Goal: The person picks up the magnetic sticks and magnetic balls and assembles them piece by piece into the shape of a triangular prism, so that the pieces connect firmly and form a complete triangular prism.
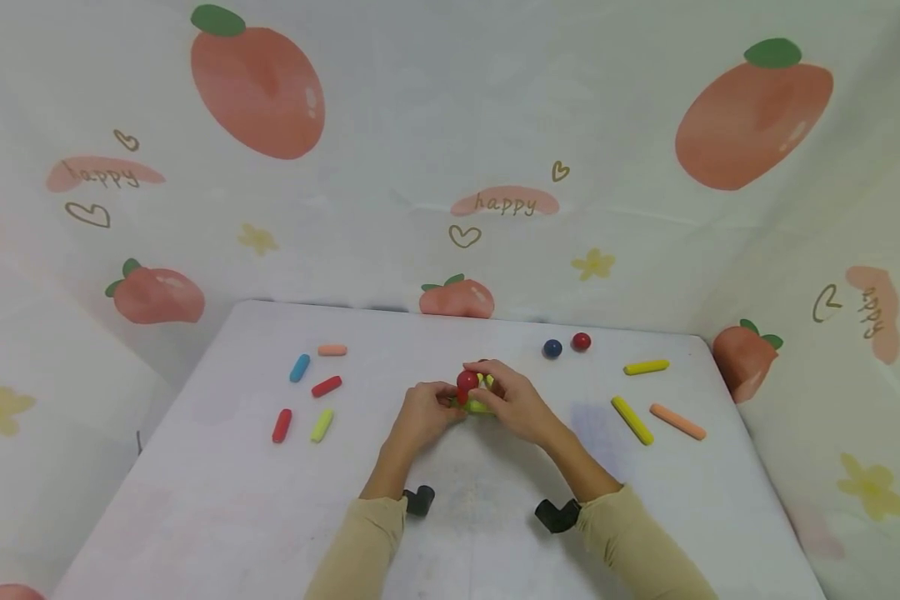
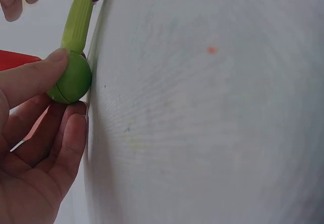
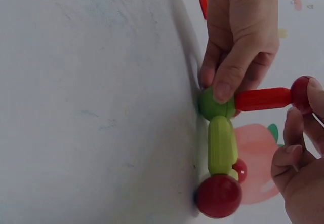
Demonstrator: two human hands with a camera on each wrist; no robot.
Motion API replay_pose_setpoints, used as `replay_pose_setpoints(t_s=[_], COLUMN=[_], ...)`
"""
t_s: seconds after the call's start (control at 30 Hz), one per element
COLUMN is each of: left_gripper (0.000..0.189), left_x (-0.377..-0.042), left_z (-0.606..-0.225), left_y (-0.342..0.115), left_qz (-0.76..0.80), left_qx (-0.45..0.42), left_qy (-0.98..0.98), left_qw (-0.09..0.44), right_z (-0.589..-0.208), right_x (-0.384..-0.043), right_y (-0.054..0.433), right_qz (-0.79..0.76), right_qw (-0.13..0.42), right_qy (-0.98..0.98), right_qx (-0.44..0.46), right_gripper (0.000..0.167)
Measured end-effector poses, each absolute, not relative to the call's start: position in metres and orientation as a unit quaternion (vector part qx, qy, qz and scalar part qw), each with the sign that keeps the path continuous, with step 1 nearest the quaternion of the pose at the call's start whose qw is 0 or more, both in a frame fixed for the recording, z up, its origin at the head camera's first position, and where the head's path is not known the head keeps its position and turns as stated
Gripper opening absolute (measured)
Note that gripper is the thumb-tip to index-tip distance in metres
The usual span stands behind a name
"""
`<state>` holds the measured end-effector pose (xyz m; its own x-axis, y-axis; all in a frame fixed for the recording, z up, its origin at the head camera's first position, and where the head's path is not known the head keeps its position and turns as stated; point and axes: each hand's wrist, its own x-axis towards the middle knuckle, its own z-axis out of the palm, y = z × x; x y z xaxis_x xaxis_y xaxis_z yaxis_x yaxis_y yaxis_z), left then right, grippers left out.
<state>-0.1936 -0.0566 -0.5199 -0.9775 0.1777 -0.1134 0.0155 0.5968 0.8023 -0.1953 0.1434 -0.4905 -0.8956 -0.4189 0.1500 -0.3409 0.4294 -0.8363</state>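
Red ball point(image 3: 301, 96) between right fingertips point(image 3: 293, 121), apparently pinched

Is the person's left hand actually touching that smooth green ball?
Touching: the right wrist view shows the left hand with its thumb resting directly on the smooth green ball.

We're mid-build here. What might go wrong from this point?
The upright red stick could slip off the green ball if the right hand pushes the top red ball sideways. If the left hand loosens its pinch, the green ball might turn. The blue ball, near the far edge of the table, may roll if bumped.
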Motion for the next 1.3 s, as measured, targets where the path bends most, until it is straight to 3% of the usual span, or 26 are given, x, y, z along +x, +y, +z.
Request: replay_pose_setpoints(t_s=[0.37,0.7,0.97,1.3], left_gripper=[0.037,0.04,0.046,0.038], left_x=[-0.195,-0.195,-0.187,-0.19], left_z=[-0.515,-0.517,-0.509,-0.51], left_y=[-0.057,-0.059,-0.061,-0.058], left_qz=[0.441,0.441,0.441,0.392], left_qx=[0.049,-0.026,0.006,0.021], left_qy=[0.888,0.897,0.887,0.913], left_qw=[0.122,0.017,0.138,0.111], right_z=[-0.501,-0.516,-0.515,-0.522], right_x=[-0.229,-0.223,-0.201,-0.189], right_y=[0.168,0.18,0.176,0.168], right_qz=[-0.372,-0.284,-0.298,-0.319], right_qw=[0.1,0.053,0.056,0.049], right_qy=[0.905,0.942,0.949,0.946], right_qx=[-0.178,-0.173,-0.09,-0.037], right_gripper=[0.046,0.035,0.035,0.034])
